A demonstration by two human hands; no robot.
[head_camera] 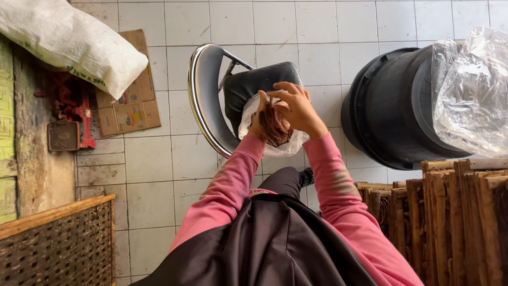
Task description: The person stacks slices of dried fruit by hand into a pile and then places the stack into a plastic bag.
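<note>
Clear plastic bag (275, 139) with a bundle of reddish-brown strands (275, 127) inside, centre of the frame, held up in the air over a black-seated chair (248, 87) with a chrome frame. Not resting on anything.

Head view only:

Risks, as I judge them:
- Bag film looks thin and is bunched around the strands. A hard pull at the mouth could tear it or let the strands spill onto the tiled floor (159, 159).
- Support seems to come mostly from below on one side. If that grip loosens, the bag likely drops onto the chair seat or past it.
- Strands stick up out of the bag mouth, so tilting it could let some slide out.

Hands:
- Left hand (259, 124): curled closed around the bag and strands from the left and below, mostly hidden by plastic.
- Right hand (296, 108): over the top, fingers bent and partly closed, tips touching the strands at the bag mouth. Can't tell if it pinches strands or film.
- Both sleeves are pink, with a dark apron below.

Around:
- Black tub (386, 106) at right, crumpled clear plastic sheet (471, 85) over it.
- Stacked wooden frames (455, 212) at lower right.
- White sack (69, 39) at upper left, flattened cardboard (129, 100) beneath it.
- Woven basket (58, 243) at lower left.
</note>
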